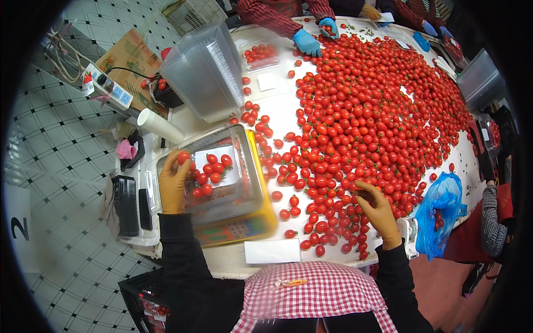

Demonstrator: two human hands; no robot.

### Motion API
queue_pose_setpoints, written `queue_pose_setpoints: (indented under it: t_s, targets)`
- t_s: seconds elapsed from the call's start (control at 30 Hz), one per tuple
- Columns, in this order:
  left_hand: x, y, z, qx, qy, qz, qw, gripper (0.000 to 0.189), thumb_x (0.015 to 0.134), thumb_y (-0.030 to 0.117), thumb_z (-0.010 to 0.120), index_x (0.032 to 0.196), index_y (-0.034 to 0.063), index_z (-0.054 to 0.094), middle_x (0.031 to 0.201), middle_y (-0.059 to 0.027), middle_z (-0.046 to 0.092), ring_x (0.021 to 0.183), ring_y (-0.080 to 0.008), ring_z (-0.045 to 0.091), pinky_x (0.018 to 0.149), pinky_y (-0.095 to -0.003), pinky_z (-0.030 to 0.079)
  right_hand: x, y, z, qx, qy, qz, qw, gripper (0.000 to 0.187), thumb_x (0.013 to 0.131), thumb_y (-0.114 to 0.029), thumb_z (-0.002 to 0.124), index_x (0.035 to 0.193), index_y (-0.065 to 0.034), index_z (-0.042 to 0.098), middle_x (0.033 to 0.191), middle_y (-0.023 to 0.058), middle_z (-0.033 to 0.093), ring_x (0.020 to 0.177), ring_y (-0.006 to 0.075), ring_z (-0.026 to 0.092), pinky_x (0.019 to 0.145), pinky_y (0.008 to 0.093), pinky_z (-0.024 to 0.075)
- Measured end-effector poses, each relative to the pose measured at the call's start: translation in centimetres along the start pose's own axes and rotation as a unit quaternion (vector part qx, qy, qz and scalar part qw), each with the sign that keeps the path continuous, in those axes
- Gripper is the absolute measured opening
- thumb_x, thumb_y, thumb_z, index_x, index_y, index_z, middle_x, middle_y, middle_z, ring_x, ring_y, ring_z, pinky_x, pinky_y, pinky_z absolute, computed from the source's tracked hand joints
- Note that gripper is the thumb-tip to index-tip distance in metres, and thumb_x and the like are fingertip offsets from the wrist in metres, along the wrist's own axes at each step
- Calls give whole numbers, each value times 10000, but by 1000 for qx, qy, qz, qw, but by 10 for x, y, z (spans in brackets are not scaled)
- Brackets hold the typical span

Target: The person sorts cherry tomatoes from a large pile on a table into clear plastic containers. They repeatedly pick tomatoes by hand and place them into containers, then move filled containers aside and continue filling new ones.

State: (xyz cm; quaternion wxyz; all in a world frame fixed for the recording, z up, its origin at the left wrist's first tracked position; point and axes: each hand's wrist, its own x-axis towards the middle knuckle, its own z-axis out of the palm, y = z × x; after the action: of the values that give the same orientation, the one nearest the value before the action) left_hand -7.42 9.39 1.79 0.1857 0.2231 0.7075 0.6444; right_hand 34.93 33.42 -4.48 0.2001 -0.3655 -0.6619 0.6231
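My left hand (pixel 174 183), in an orange-tan glove, holds a cherry tomato (pixel 183 157) between thumb and fingers at the left side of a clear plastic container (pixel 245 166). Several cherry tomatoes and a white paper square (pixel 229 156) lie in that container, which rests on a yellow-edged scale (pixel 266 208). My right hand (pixel 377 212), gloved alike, is over the near edge of a large heap of cherry tomatoes (pixel 358 108), thumb and fingers apart; no tomato shows between them. White folded paper (pixel 272 251) lies near the table's front edge.
Stacked clear containers (pixel 204 75), a white cylinder (pixel 160 125) and a filled container (pixel 260 54) stand at the left and back. Co-workers' gloved hands (pixel 307 43) work across the table. A blue plastic bag (pixel 441 212) lies right of my right hand. A power strip (pixel 114 91) is far left.
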Motion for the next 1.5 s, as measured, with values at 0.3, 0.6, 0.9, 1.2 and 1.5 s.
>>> queue_pose_setpoints:
  t_s: [0.3,0.6,0.9,1.2,1.5]
  targets:
    - [-84,35,96,76,-316,-144,935,274,916,143,693,1155,14,661,1016,-60,703,935,-139,656,847,-292,528,-4,-53,54,-75,-115,-174,975,532,851,-78,727,1353,-52,554,1356,116,561,1151,221,610,956,328,500]
    - [-44,35,84,188,-212,-40,958,241,904,196,670,1072,24,684,918,-95,688,862,-176,668,757,-325,521,-4,-56,65,-114,-177,-224,952,447,805,-13,706,1244,-61,635,1190,129,657,966,247,671,816,327,551]
    - [53,-1,27,582,-241,103,770,279,803,214,721,1079,176,721,978,-120,689,920,-342,657,793,-430,515,-10,-38,59,-76,-87,-126,985,430,840,-109,714,1259,-54,629,1244,127,659,1126,249,645,962,339,503]
    - [65,6,26,656,-181,122,722,209,853,256,691,965,83,729,815,-152,711,761,-304,699,677,-389,531,-7,-28,52,21,-90,-60,994,422,924,-224,657,1327,-117,590,1252,125,643,1135,213,628,959,339,497]
    - [46,28,57,519,-89,192,828,163,884,147,661,1006,48,707,948,-145,716,863,-318,687,772,-384,521,-4,-24,55,197,-91,27,976,369,954,-66,620,1318,-31,567,1166,98,679,995,155,684,867,281,554]
